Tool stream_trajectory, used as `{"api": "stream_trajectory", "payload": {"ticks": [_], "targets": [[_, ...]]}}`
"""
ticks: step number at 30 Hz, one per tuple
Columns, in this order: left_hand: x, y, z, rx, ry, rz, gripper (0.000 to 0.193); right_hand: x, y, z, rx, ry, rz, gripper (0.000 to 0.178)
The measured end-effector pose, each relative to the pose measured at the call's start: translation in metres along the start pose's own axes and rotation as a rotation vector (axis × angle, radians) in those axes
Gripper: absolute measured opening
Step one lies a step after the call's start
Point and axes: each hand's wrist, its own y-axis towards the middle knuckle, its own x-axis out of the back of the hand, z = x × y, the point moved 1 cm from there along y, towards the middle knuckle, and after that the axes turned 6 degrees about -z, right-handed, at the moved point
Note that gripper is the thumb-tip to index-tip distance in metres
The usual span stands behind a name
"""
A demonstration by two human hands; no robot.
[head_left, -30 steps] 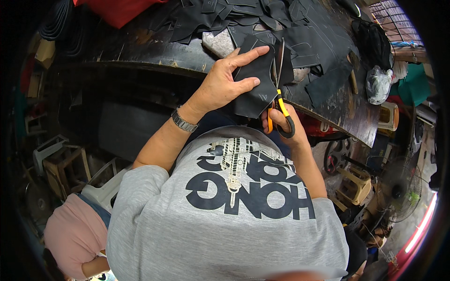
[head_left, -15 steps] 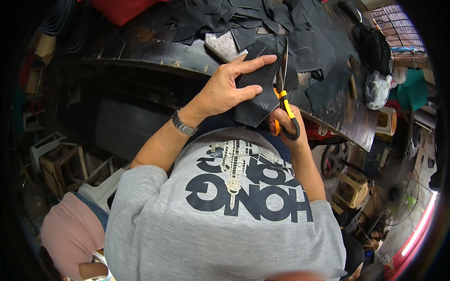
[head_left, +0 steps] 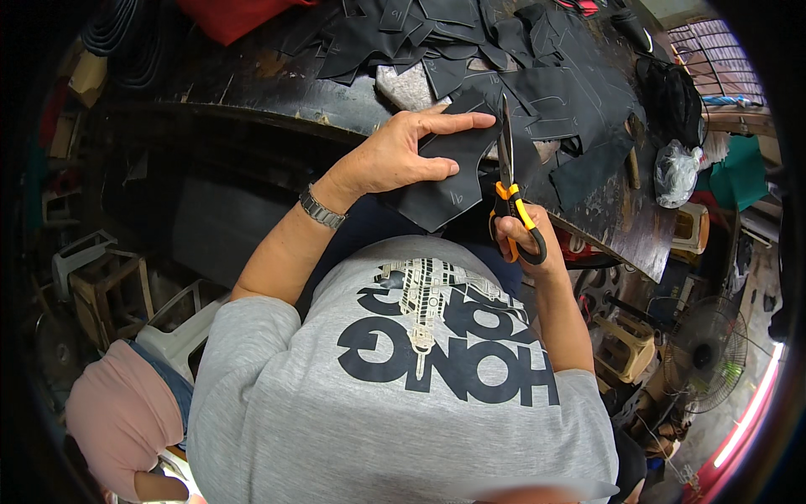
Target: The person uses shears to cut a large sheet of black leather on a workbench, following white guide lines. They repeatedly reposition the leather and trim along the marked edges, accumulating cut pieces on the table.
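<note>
My left hand [head_left: 395, 155] holds a dark, flat cut-out piece [head_left: 445, 189] at the table's front edge. Its index finger and thumb lie spread on top; the other fingers are mostly hidden. The piece's lower end hangs past the edge and bears a pale chalk-like mark. In my right hand [head_left: 527, 239] is a pair of scissors [head_left: 509, 195] with yellow, orange and black handles. Their blades point away from me, nearly together, along the piece's right side. The blade tips are close to my left index fingertip.
Several dark cut pieces [head_left: 395, 42] with pale lines are heaped across the dark table [head_left: 243, 105]. A grey block [head_left: 403, 86] sits among them. A clear plastic bag [head_left: 677, 174] hangs at the right. A fan [head_left: 707, 349] stands lower right; another person [head_left: 126, 412] is lower left.
The held piece has shifted left and slightly toward me. A gap now shows between its lower right edge and the scissors, whose blades have moved slightly toward me.
</note>
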Motion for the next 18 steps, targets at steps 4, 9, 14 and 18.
{"api": "stream_trajectory", "payload": {"ticks": [4,9,14,18], "targets": [[-0.002,-0.002,-0.002,0.028,-0.026,0.007,0.057,-0.007,-0.001,0.001,0.091,0.064,0.029,0.056],[-0.006,-0.005,-0.006,-0.001,-0.034,0.003,0.057,-0.008,0.002,0.003,0.111,0.030,0.000,0.053],[0.002,-0.006,-0.005,-0.004,0.029,0.034,0.057,0.001,0.000,0.001,0.017,-0.071,-0.003,0.062],[0.003,-0.006,-0.003,-0.014,-0.013,0.047,0.057,0.000,0.000,0.001,0.070,-0.026,0.074,0.070]]}}
